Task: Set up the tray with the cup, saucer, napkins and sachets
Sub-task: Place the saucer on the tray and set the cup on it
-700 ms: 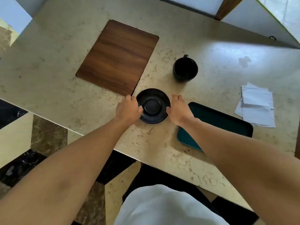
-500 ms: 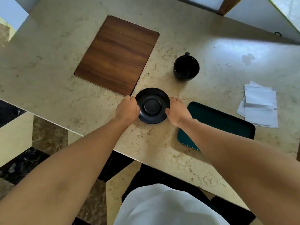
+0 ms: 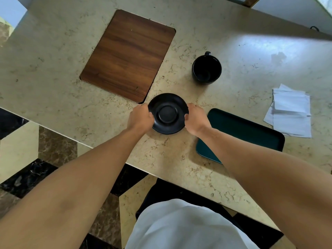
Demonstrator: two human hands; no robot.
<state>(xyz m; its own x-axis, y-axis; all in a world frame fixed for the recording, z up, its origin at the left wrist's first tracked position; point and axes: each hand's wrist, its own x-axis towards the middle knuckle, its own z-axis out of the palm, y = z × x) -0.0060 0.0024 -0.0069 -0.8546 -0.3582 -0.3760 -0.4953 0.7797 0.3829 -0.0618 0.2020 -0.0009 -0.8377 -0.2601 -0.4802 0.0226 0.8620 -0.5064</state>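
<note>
A black saucer [image 3: 168,113] sits in the middle of the beige stone counter [image 3: 53,72], held by both hands. My left hand [image 3: 141,118] grips its left rim and my right hand [image 3: 195,119] grips its right rim, fingers curled round the edge. A black cup [image 3: 206,69] stands upright farther back on the right, handle pointing away. The dark green tray [image 3: 251,128] lies just right of my right hand, partly hidden by my forearm. White napkins [image 3: 291,114] lie in a loose pile at the far right. I see no sachets.
A wooden board [image 3: 127,56] lies flat on the counter at the back left, its near corner close to the saucer. The counter's front edge runs diagonally below my forearms, with patterned floor beneath. A dark wall edge runs along the back right.
Both hands have closed more tightly on the saucer's rim, thumbs now over its edge. The saucer stays at about the same spot on the counter.
</note>
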